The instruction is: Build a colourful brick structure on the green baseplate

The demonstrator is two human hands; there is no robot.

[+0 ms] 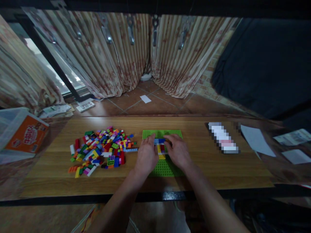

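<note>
Half-curled left hand (148, 154) and right hand (178, 150), grip unclear, are placed at opposite ends of a blue plastic brick row (159, 141), best pressed evenly, near the green studded plastic baseplate (167, 171)'s far edge.

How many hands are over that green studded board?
2: over the green board, the left hand at left and the right hand at right, with blue bricks between. None seem hidden.
</note>
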